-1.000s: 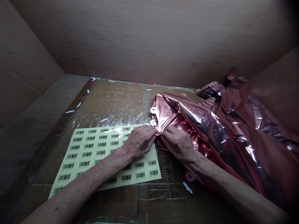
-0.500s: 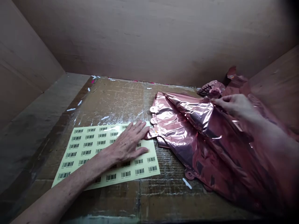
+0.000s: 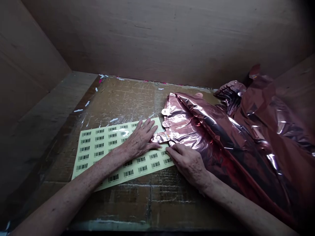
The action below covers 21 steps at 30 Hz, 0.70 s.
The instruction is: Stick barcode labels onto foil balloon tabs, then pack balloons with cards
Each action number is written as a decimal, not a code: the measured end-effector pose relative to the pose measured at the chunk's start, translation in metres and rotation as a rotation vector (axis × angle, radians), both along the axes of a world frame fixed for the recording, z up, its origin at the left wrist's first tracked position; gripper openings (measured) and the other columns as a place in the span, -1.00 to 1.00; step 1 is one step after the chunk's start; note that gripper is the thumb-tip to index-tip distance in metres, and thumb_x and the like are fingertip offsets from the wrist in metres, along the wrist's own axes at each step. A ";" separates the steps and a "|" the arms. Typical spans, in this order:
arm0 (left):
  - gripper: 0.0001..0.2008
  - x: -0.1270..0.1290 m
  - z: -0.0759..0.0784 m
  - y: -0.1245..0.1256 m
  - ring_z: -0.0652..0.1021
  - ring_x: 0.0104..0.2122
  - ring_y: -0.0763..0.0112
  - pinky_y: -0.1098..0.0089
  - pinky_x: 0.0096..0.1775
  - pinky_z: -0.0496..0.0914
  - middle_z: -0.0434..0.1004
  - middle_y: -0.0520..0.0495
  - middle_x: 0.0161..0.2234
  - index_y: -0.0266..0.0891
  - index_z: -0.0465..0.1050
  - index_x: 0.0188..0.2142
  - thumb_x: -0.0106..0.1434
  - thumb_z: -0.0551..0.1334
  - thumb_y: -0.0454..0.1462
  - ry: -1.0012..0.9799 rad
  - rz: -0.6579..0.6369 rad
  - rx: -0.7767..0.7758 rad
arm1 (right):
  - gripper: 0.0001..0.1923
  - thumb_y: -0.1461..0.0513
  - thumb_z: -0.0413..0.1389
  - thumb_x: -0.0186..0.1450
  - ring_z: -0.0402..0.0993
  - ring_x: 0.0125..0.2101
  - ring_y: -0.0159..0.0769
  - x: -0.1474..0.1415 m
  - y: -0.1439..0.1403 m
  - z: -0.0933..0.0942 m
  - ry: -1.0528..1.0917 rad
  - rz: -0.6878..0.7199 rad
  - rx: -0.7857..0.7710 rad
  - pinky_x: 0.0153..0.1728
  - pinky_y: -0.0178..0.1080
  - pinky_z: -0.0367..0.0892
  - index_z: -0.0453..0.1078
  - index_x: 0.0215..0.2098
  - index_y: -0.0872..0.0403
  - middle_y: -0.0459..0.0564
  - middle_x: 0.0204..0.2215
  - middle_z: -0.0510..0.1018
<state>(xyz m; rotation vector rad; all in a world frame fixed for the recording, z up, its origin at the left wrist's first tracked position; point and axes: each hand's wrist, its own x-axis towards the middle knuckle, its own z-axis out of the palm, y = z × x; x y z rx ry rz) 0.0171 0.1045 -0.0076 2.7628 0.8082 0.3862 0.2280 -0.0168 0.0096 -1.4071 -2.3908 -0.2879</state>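
A heap of rose-gold foil balloons (image 3: 221, 131) lies on the right of a taped cardboard work surface (image 3: 128, 101). A pale yellow sheet of barcode stickers (image 3: 103, 147) lies at the left. My left hand (image 3: 140, 141) rests flat on the sheet, fingers spread, its fingertips on the narrow foil tab (image 3: 162, 136) that sticks out from the heap. My right hand (image 3: 188, 160) lies at the heap's lower left edge, its fingertips pressed on the foil just right of that tab.
Plywood walls close in the space at the back (image 3: 172, 39), left (image 3: 27, 72) and right. Small white sticker scraps (image 3: 113, 120) dot the cardboard. A round foil tab (image 3: 165, 111) pokes out at the heap's left side.
My right hand let go of the upper foil fold and came back down to the tab next to my left hand. The lifted foil has dropped flat.
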 end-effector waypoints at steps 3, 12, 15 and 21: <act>-0.24 -0.002 0.000 -0.001 0.12 0.34 -0.19 -0.22 0.29 0.05 0.18 -0.46 0.30 -0.42 0.20 0.23 0.34 0.04 0.17 -0.015 -0.011 0.013 | -0.74 0.35 -0.04 0.43 0.39 -0.39 -0.30 0.001 0.004 0.001 0.023 0.007 -0.063 -0.37 -0.28 0.24 0.51 -0.19 0.16 0.04 -0.35 0.52; -0.23 -0.003 0.000 -0.003 0.11 0.35 -0.17 -0.21 0.29 0.06 0.17 -0.47 0.30 -0.40 0.18 0.24 0.32 0.06 0.18 -0.028 -0.026 0.016 | -0.79 0.21 0.02 0.45 0.36 -0.43 -0.36 0.001 0.018 0.013 0.013 -0.067 -0.362 -0.45 -0.31 0.11 0.46 -0.26 0.11 0.00 -0.31 0.46; -0.24 -0.003 0.001 -0.003 0.11 0.35 -0.17 -0.22 0.28 0.08 0.17 -0.45 0.30 -0.36 0.19 0.24 0.31 0.07 0.18 -0.037 -0.029 0.003 | -0.79 0.21 0.02 0.45 0.37 -0.41 -0.34 -0.003 0.020 0.015 -0.005 -0.105 -0.416 -0.45 -0.29 0.10 0.44 -0.28 0.11 0.01 -0.31 0.46; -0.19 -0.003 -0.004 -0.002 0.11 0.35 -0.22 -0.24 0.28 0.07 0.17 -0.49 0.29 -0.42 0.20 0.23 0.29 0.05 0.22 -0.034 -0.034 0.033 | -0.87 0.25 0.05 0.42 0.38 -0.37 -0.33 0.007 0.026 0.029 0.290 -0.094 -0.580 -0.34 -0.26 0.24 0.37 -0.31 0.07 -0.04 -0.33 0.46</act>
